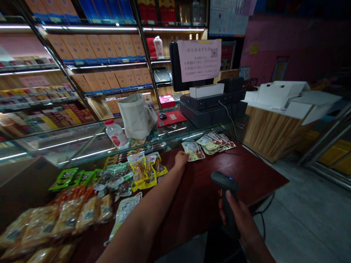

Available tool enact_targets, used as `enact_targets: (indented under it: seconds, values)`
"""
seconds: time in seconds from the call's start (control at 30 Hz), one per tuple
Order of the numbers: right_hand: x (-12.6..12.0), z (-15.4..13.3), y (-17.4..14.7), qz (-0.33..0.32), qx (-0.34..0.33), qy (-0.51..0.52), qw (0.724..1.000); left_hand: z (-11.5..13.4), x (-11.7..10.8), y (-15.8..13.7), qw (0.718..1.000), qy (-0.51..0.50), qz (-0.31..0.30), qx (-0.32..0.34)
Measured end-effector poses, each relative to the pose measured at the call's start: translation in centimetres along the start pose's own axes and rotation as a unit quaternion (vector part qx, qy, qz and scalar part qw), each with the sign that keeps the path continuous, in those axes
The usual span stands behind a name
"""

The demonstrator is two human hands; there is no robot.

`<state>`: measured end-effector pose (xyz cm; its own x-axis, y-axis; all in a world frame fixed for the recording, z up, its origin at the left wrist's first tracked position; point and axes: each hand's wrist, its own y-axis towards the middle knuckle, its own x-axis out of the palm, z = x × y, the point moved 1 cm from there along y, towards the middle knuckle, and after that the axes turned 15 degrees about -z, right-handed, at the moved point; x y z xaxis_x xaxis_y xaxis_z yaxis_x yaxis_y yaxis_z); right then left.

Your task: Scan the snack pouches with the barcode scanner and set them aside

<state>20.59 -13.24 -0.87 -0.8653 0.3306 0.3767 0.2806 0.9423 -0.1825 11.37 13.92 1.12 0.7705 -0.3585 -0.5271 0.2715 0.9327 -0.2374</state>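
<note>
Your left grip pinches a flat green-brown plastic packet while your right grip encircles a black plastic scanner, likely for aiming.

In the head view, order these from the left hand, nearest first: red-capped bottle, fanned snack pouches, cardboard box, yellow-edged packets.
1. Fanned snack pouches, just right of the left hand.
2. Yellow-edged packets, to its left.
3. Red-capped bottle, farther left and back.
4. Cardboard box, far left.
</note>
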Motion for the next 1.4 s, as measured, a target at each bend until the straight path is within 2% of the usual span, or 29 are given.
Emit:
enact_targets:
  seconds: [0.1,0.23,0.27,0.33,0.4,0.5,0.67,0.77,0.87,1.0,1.2,1.4]
  values:
    - [0.1,0.1,0.3,0.004,-0.006,-0.015,1.000,-1.8,-0.6,-3.9,0.994,-0.108,-0.011,0.023]
    - [0.4,0.0,1.1,0.017,-0.037,-0.050,0.998,-4.3,-1.2,-10.8,0.972,-0.221,-0.056,0.054]
    - [0.5,-0.1,1.4,0.019,-0.040,-0.060,0.997,-4.7,-1.3,-12.6,0.961,-0.259,-0.077,0.063]
    - [0.9,-0.2,1.8,0.022,-0.044,-0.081,0.995,-5.4,-1.3,-15.8,0.919,-0.365,-0.129,0.077]
    - [1.4,-0.4,2.0,0.020,-0.046,-0.100,0.994,-5.7,-1.4,-18.4,0.892,-0.418,-0.160,0.072]
    - [2.3,-0.6,2.1,0.012,-0.049,-0.115,0.992,-5.8,-1.5,-20.9,0.885,-0.426,-0.175,0.059]
    - [3.4,-0.7,1.5,0.012,-0.049,-0.128,0.991,-6.2,-1.7,-22.4,0.864,-0.458,-0.206,0.033]
    - [3.8,-1.0,1.2,0.003,-0.054,-0.136,0.989,-6.5,-1.9,-22.8,0.878,-0.435,-0.198,0.031]
    - [4.0,-1.5,0.9,-0.006,-0.061,-0.148,0.987,-6.7,-2.3,-22.8,0.916,-0.369,-0.137,0.076]
    - [3.9,-2.3,-0.3,-0.029,-0.065,-0.139,0.988,-7.6,-3.0,-22.4,0.962,-0.225,-0.005,0.153]
    - [4.9,-3.4,-3.5,-0.169,-0.013,-0.056,0.984,-8.7,-3.8,-21.7,0.973,-0.078,0.085,0.200]
    - [6.1,-4.4,-4.5,-0.197,0.022,-0.062,0.978,-8.8,-4.0,-21.7,0.973,-0.042,0.103,0.204]
